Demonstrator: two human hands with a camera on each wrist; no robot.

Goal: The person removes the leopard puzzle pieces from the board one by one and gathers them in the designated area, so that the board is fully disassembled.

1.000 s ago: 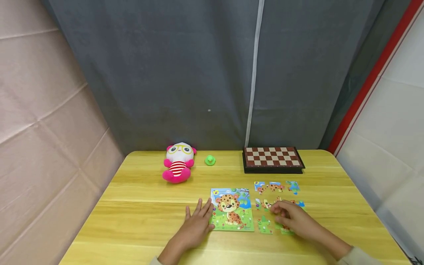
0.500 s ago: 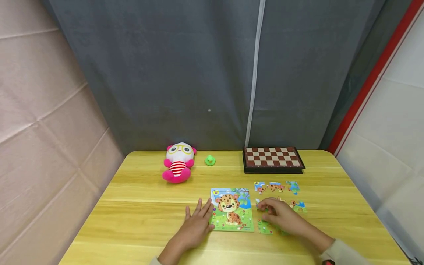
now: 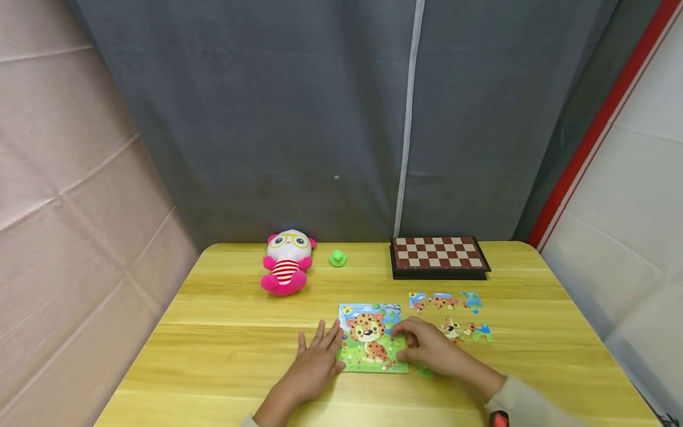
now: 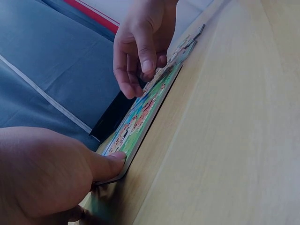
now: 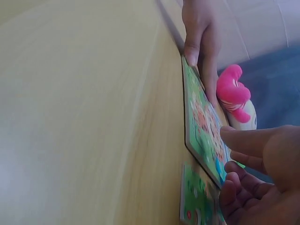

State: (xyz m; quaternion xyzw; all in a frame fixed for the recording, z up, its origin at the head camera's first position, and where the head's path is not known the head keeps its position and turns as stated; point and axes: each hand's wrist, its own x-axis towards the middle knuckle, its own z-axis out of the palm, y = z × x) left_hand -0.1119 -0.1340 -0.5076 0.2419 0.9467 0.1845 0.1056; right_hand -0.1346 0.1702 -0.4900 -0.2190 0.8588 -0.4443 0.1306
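Note:
A square picture board (image 3: 354,357) with a spotted leopard cub lies flat on the table. My left hand (image 3: 313,365) rests at its left edge with the fingers spread; in the left wrist view the thumb (image 4: 116,159) presses a corner. My right hand (image 3: 432,351) is over the board's right edge, fingers loosely bent. The right wrist view shows a gap between its thumb and fingers, with nothing visible in it. Loose jigsaw pieces (image 3: 444,301) lie to the right of the board. A green piece (image 5: 193,192) is below the right hand, which partly hides it in the head view.
A pink and white plush panda (image 3: 286,267) and a small green rubber duck (image 3: 338,258) sit at the back left of the wooden table (image 3: 213,356). A brown checkered board box (image 3: 440,255) stands at the back right. A grey curtain (image 3: 267,118) hangs behind.
My right hand has moved left from above the loose jigsaw pieces to the picture board's right edge, uncovering some pieces. The left hand has stayed in place.

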